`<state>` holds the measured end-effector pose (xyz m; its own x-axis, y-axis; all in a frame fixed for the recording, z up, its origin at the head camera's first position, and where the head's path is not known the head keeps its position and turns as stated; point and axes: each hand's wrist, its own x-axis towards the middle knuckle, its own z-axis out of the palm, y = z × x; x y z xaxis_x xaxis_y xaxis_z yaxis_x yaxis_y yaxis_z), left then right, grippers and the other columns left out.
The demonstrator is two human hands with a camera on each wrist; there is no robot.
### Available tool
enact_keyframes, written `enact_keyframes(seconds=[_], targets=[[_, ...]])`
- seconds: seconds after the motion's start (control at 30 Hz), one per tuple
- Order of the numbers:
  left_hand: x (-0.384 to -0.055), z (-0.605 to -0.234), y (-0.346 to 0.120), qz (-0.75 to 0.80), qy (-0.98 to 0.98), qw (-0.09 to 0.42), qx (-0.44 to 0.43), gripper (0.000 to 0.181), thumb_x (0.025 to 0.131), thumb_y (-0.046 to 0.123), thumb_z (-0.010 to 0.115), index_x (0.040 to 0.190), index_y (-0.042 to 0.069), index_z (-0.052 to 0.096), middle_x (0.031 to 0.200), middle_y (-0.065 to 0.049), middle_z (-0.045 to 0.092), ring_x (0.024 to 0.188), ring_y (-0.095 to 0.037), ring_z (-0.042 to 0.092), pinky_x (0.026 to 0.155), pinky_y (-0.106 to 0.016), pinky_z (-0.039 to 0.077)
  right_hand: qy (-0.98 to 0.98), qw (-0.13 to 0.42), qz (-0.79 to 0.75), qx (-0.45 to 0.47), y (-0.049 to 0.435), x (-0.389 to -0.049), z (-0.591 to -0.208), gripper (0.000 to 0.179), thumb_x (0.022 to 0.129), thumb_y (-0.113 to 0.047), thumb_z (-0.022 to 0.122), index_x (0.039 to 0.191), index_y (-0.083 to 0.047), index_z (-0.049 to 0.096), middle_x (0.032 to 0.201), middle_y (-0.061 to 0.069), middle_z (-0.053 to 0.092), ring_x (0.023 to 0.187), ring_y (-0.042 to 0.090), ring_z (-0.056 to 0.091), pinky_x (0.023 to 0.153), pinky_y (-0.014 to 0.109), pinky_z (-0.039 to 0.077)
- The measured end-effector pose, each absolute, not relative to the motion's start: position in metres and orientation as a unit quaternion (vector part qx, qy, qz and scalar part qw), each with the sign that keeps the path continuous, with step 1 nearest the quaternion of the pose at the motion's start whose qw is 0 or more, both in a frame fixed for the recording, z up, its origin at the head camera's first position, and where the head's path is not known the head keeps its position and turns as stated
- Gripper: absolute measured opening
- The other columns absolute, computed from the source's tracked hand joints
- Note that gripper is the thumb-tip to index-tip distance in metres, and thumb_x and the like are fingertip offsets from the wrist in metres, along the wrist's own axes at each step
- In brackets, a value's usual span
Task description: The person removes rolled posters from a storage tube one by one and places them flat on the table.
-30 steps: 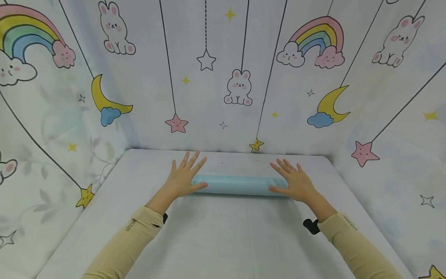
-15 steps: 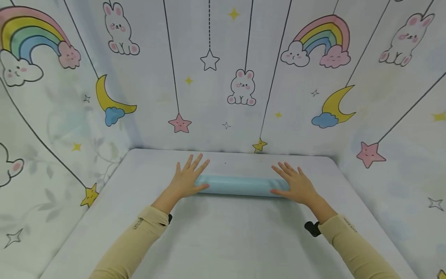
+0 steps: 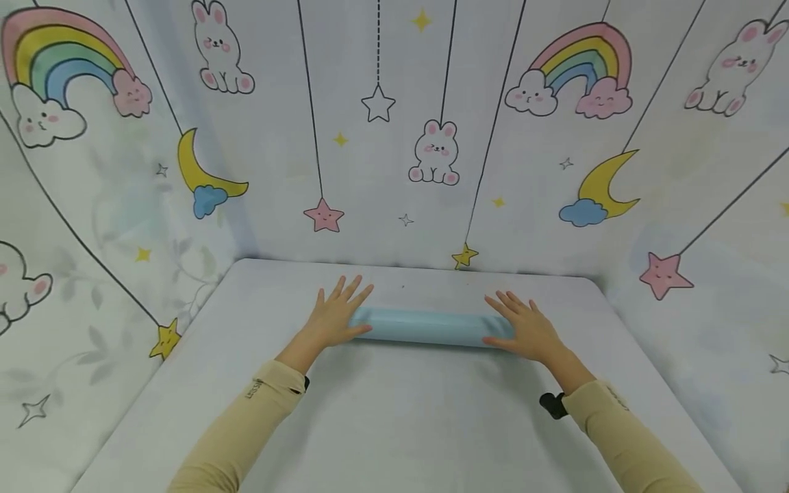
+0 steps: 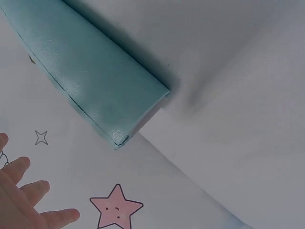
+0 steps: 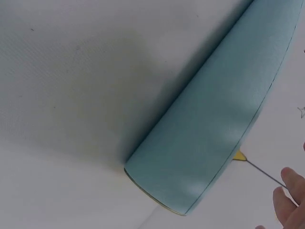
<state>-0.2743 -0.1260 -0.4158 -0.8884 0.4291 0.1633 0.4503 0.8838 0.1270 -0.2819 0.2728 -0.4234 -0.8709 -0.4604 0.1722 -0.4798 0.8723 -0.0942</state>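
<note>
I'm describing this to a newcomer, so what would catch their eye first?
Probably the long blue roll lying across the back half of the white table. The person's left grip and right grip, fingers spread, are at its ends. Two rainbows brighten the backdrop, upper left and upper right.

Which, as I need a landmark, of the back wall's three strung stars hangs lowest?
The yellow star, by the table's back edge behind the blue roll; the pink star and white outline star hang higher.

Light is soft — wrist views dimmer, faint glare on the roll (image 4: 90, 69).
</note>
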Motion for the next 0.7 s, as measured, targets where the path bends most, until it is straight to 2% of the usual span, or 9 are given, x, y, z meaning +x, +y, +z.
enact_keyframes(seconds=[0.4, 0.7], targets=[[-0.279, -0.423, -0.122, -0.080, -0.973, 0.037, -0.214, 0.077, 0.084, 0.049, 0.059, 0.147, 0.022, 0.022, 0.152, -0.007, 0.013, 0.137, -0.035, 0.007, 0.099, -0.066, 0.013, -0.961, 0.082, 0.081, 0.253, 0.276, -0.287, -0.432, 0.084, 0.076, -0.061, 0.061, 0.141, -0.014, 0.037, 0.143, 0.018, 0.032, 0.133, 0.037, 0.024, 0.102, 0.061, 0.015], [-0.279, -0.426, -0.120, -0.062, -0.973, 0.040, -0.217, 0.077, 0.085, 0.050, 0.058, 0.146, 0.020, 0.023, 0.151, -0.009, 0.018, 0.137, -0.035, 0.011, 0.099, -0.065, 0.015, -0.962, 0.080, 0.089, 0.247, 0.275, -0.287, -0.436, 0.083, 0.075, -0.058, 0.063, 0.140, -0.013, 0.038, 0.142, 0.019, 0.035, 0.131, 0.038, 0.027, 0.102, 0.060, 0.016]])
